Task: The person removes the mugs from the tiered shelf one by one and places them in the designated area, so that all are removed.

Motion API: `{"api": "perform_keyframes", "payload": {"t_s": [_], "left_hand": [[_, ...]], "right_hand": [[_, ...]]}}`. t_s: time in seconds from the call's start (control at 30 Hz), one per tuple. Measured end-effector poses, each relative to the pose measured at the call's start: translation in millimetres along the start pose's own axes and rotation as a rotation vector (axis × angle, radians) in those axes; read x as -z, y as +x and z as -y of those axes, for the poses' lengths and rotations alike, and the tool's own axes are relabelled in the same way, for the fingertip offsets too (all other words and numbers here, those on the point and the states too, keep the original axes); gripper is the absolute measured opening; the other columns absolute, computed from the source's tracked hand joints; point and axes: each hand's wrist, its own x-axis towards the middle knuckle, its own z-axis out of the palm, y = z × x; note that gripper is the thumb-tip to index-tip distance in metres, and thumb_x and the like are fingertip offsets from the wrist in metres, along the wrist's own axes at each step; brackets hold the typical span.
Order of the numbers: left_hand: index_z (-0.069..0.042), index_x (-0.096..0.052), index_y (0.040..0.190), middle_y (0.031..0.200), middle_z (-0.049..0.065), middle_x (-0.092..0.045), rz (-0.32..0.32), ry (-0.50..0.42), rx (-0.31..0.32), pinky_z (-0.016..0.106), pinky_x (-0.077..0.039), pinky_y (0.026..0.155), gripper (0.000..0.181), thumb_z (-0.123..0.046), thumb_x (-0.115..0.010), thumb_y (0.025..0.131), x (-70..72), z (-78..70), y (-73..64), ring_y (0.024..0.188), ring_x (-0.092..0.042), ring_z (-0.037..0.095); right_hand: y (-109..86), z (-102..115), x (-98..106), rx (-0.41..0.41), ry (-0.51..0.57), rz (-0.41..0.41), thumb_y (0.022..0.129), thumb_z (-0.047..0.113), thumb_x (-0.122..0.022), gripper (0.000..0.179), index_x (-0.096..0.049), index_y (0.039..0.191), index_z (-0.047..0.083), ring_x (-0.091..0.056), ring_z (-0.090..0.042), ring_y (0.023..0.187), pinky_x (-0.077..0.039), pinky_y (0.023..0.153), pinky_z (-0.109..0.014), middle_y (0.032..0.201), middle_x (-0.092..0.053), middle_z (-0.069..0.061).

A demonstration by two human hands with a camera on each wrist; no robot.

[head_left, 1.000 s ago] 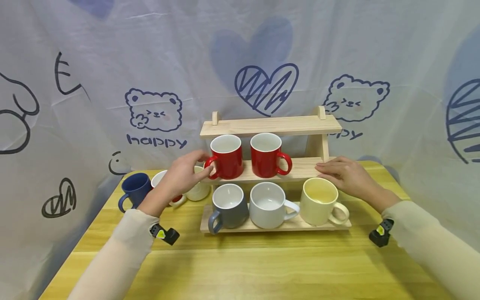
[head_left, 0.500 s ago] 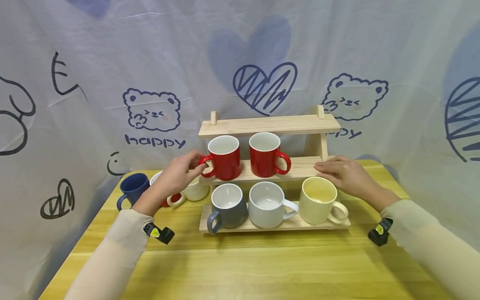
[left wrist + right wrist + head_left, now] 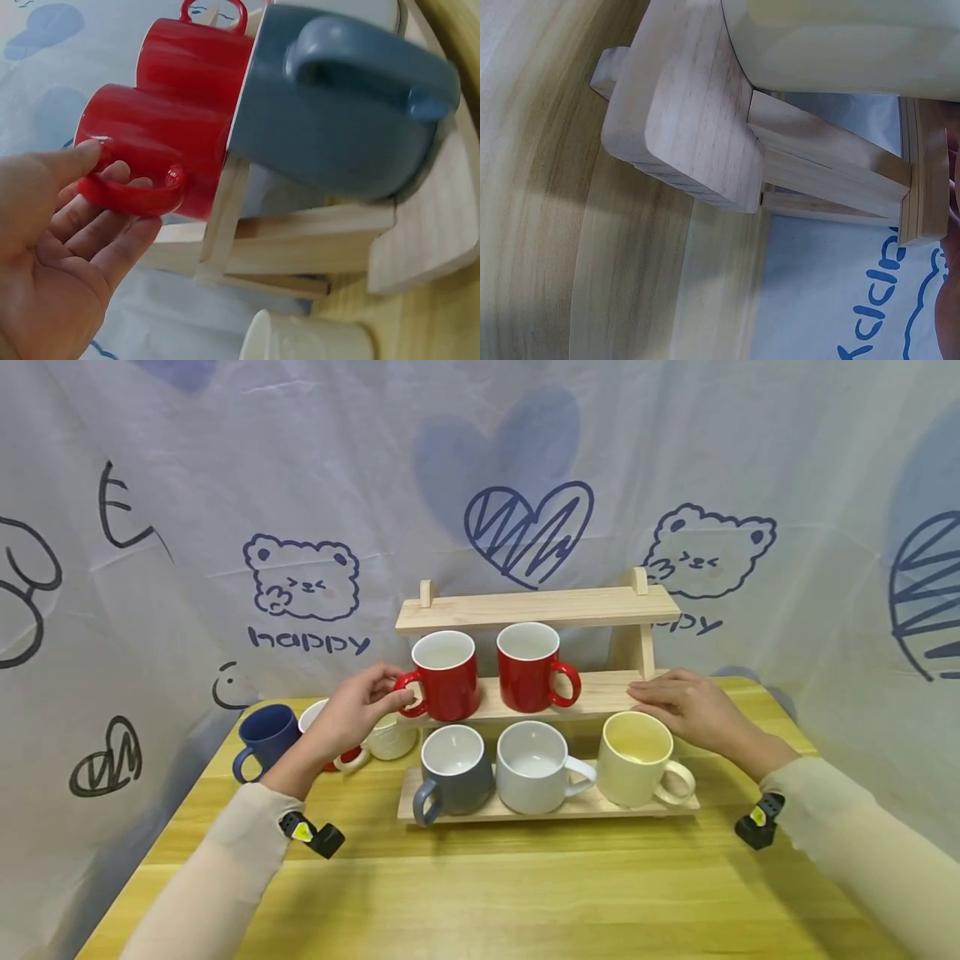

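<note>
Red mug [image 3: 450,683] in hand [image 3: 354,712]; "happy" [image 3: 309,641] behind

A creased white cloth [image 3: 337,460] hangs behind and along both sides of a light wooden table [image 3: 480,902], printed with dark-outlined bears [image 3: 303,578], the word "happy" [image 3: 309,641], a scribbled heart [image 3: 528,537] and pale blue hearts [image 3: 551,435]. Soft shadows [image 3: 322,893] lie across the yellowish, lengthwise-grained tabletop.

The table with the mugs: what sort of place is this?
Possibly a makeshift recording booth: patterned cloth hangs behind the table and to both sides, and black devices sit at both wrists.
</note>
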Motion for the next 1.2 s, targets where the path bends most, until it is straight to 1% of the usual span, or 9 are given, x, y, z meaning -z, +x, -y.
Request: {"api": "perform_keyframes", "payload": {"t_s": [0.13, 0.23, 0.4, 0.53, 0.67, 0.73, 0.83, 1.07, 1.2], "left_hand": [[0.003, -0.054, 0.127, 0.113, 0.016, -0.066, -0.006, -0.172, 0.059, 0.037, -0.053, 0.091, 0.035, -0.016, -0.060, 0.099, -2.1, -1.2, 1.1, 0.105, -0.064, 0.028], [0.006, -0.051, 0.130, 0.117, 0.020, -0.063, -0.013, -0.263, 0.089, 0.034, -0.054, 0.089, 0.035, -0.011, -0.057, 0.100, -3.7, -3.8, 2.6, 0.109, -0.062, 0.031], [0.007, -0.050, 0.131, 0.121, 0.024, -0.061, -0.050, -0.335, 0.123, 0.034, -0.054, 0.088, 0.034, -0.007, -0.055, 0.100, -7.2, -8.5, 3.2, 0.112, -0.060, 0.033], [0.007, -0.051, 0.130, 0.121, 0.024, -0.060, -0.091, -0.386, 0.166, 0.034, -0.054, 0.088, 0.034, -0.006, -0.057, 0.099, -9.2, -10.9, -0.6, 0.113, -0.059, 0.032], [0.005, -0.054, 0.130, 0.120, 0.023, -0.060, -0.141, -0.413, 0.214, 0.034, -0.054, 0.086, 0.035, -0.006, -0.059, 0.098, -9.3, -12.5, -5.6, 0.113, -0.059, 0.033], [0.005, -0.054, 0.130, 0.121, 0.024, -0.060, -0.162, -0.420, 0.228, 0.034, -0.054, 0.087, 0.035, -0.006, -0.060, 0.097, -8.8, -12.9, -7.7, 0.113, -0.058, 0.035], [0.004, -0.056, 0.129, 0.123, 0.025, -0.059, -0.188, -0.427, 0.234, 0.033, -0.054, 0.087, 0.034, -0.006, -0.061, 0.097, -6.6, -13.5, -11.2, 0.113, -0.058, 0.036], [-0.002, -0.056, 0.130, 0.127, 0.017, -0.060, -0.236, -0.386, 0.259, 0.030, -0.053, 0.089, 0.036, -0.016, -0.062, 0.098, 7.9, -14.3, -22.2, 0.114, -0.060, 0.028], [-0.001, -0.055, 0.131, 0.129, 0.017, -0.058, -0.270, -0.387, 0.249, 0.029, -0.052, 0.090, 0.039, -0.020, -0.062, 0.098, 16.8, -12.2, -28.9, 0.117, -0.057, 0.030]], "right_hand": [[1.2, -2, 1, -0.002, -0.005, 0.002, 0.085, 0.015, -0.076, 0.033, -0.072, 0.117, 0.006, -0.062, -0.029, 0.100, -0.051, 0.084, -0.051, 0.116, -0.070, -0.008], [2.1, -3, 2, -0.003, -0.003, -0.005, 0.084, 0.014, -0.076, 0.033, -0.072, 0.116, 0.006, -0.062, -0.030, 0.100, -0.050, 0.085, -0.052, 0.116, -0.069, -0.009], [2.4, -3, 4, -0.015, -0.004, -0.011, 0.084, 0.013, -0.076, 0.032, -0.073, 0.115, 0.006, -0.062, -0.030, 0.100, -0.050, 0.085, -0.052, 0.115, -0.070, -0.009], [2.6, -3, 3, -0.010, -0.005, -0.014, 0.084, 0.013, -0.076, 0.031, -0.073, 0.115, 0.006, -0.062, -0.029, 0.100, -0.050, 0.085, -0.052, 0.115, -0.070, -0.009], [2.6, -2, 2, -0.010, -0.004, -0.011, 0.084, 0.014, -0.076, 0.032, -0.073, 0.115, 0.007, -0.062, -0.029, 0.100, -0.050, 0.085, -0.051, 0.115, -0.070, -0.008], [2.4, -1, 2, -0.018, -0.004, -0.002, 0.084, 0.015, -0.076, 0.032, -0.073, 0.116, 0.007, -0.062, -0.029, 0.101, -0.050, 0.085, -0.051, 0.116, -0.070, -0.008], [2.3, 0, 2, -0.032, 0.000, 0.014, 0.085, 0.016, -0.076, 0.033, -0.072, 0.117, 0.008, -0.062, -0.029, 0.101, -0.050, 0.086, -0.052, 0.117, -0.069, -0.008], [1.3, 0, 0, -0.040, 0.002, 0.030, 0.086, 0.016, -0.075, 0.033, -0.072, 0.118, 0.008, -0.062, -0.028, 0.101, -0.050, 0.085, -0.051, 0.118, -0.069, -0.008], [0.2, 0, 0, -0.029, 0.002, 0.025, 0.085, 0.016, -0.075, 0.033, -0.072, 0.117, 0.008, -0.062, -0.029, 0.101, -0.050, 0.084, -0.051, 0.117, -0.069, -0.008]]}}
